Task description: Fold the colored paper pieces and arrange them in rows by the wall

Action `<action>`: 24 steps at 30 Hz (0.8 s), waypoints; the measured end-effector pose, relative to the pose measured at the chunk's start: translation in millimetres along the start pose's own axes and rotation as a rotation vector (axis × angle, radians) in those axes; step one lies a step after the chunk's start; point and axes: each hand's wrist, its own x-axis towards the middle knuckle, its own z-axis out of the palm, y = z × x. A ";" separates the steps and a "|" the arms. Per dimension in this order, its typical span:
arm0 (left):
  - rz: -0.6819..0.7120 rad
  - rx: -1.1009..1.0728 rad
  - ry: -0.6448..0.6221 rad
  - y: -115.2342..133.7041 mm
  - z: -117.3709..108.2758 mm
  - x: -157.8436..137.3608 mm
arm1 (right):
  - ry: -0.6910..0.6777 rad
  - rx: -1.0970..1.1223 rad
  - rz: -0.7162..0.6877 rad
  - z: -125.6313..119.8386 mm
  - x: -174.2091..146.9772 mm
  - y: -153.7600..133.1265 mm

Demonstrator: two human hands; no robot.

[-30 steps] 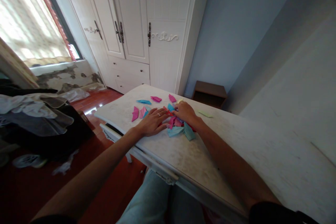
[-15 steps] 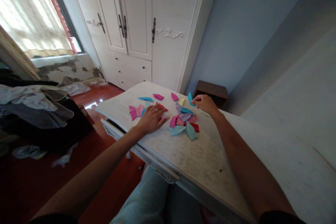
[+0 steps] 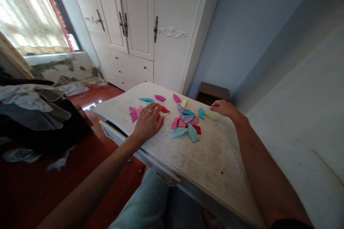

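Observation:
Folded paper pieces in several colours lie on the white table. My left hand (image 3: 148, 121) is open, fingers loosely spread over the left group. It partly covers a red folded paper (image 3: 158, 117), beside a pink one (image 3: 133, 113); whether it presses on them I cannot tell. My right hand (image 3: 224, 108) has loosely bent fingers with nothing visible in them, just above a pale green folded paper (image 3: 210, 115). Left of it, a blue folded paper (image 3: 201, 113) lies on the table. Mauve, pink, red and light teal pieces (image 3: 193, 133) overlap in the middle.
The table (image 3: 193, 164) has a drawer (image 3: 150, 162) pulled slightly out at its front. A white wardrobe (image 3: 172, 57) and a brown cabinet (image 3: 213, 91) stand behind. A wall borders the right side. Cloth (image 3: 27, 98) is heaped over a dark object at left.
My right hand has let go of the blue folded paper, which now lies on the table, and has moved right. My left hand has shifted slightly toward me and left.

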 end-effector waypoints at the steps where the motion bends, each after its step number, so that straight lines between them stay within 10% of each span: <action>1: -0.052 0.029 0.019 1.7 -1.2 -2.9 | -0.012 -0.039 0.015 1.0 -0.2 2.6; 8: -0.424 0.252 -0.074 0.4 -0.1 -10.7 | -0.226 -0.021 0.067 9.1 -13.9 -5.8; 17: -0.350 0.237 -0.308 -22.8 10.8 -1.7 | -0.471 0.175 0.042 11.3 -41.6 -28.0; 24: -0.184 0.115 -0.145 -71.5 18.7 3.3 | -0.569 0.115 -0.224 4.1 -58.3 -53.7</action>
